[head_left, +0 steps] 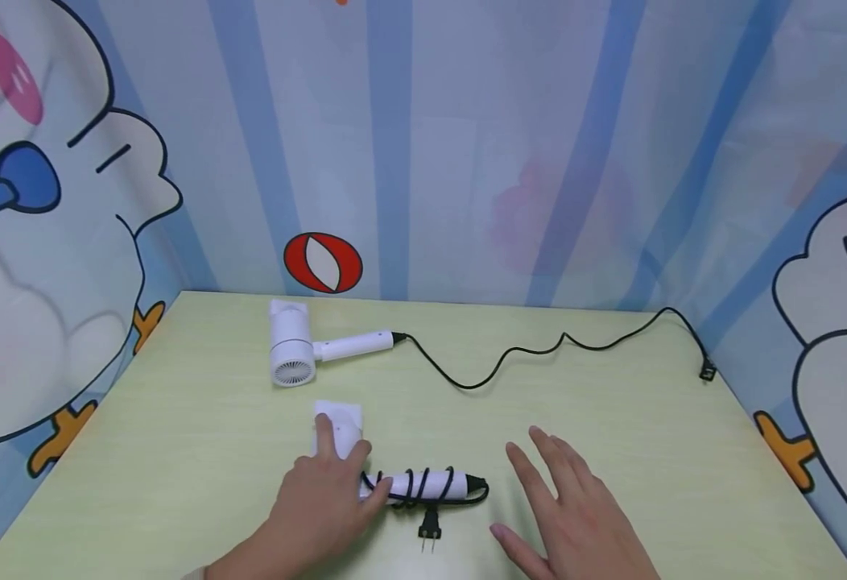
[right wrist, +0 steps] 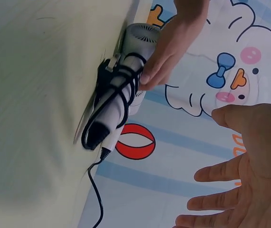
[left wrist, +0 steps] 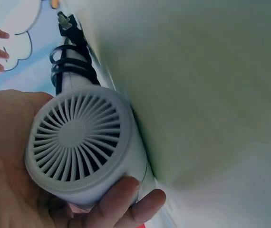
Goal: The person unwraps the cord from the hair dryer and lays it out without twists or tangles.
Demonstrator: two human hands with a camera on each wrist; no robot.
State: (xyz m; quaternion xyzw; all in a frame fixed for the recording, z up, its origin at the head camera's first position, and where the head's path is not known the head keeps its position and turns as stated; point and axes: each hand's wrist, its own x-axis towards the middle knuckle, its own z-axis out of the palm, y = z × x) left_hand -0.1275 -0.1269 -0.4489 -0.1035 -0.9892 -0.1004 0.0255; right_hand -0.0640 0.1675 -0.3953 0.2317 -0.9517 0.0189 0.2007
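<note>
A white hair dryer (head_left: 345, 419) lies on the table near me, its handle (head_left: 438, 485) pointing right with the black cord wound round it. The cord's two-pin plug (head_left: 430, 525) hangs out toward my side. My left hand (head_left: 318, 499) grips the dryer's barrel from above, thumb by the handle. In the left wrist view the fingers (left wrist: 114, 202) curl round the barrel beside the round intake grille (left wrist: 73, 133). Off to the right of the handle, my right hand (head_left: 576, 519) hovers with fingers spread, holding nothing.
Behind, a second white hair dryer (head_left: 291, 342) lies on the pale table (head_left: 199, 451). Its black cord (head_left: 514, 350) runs loose to a plug (head_left: 708, 370) near the right edge. Printed cartoon sheets (head_left: 431, 145) wall in the back and sides.
</note>
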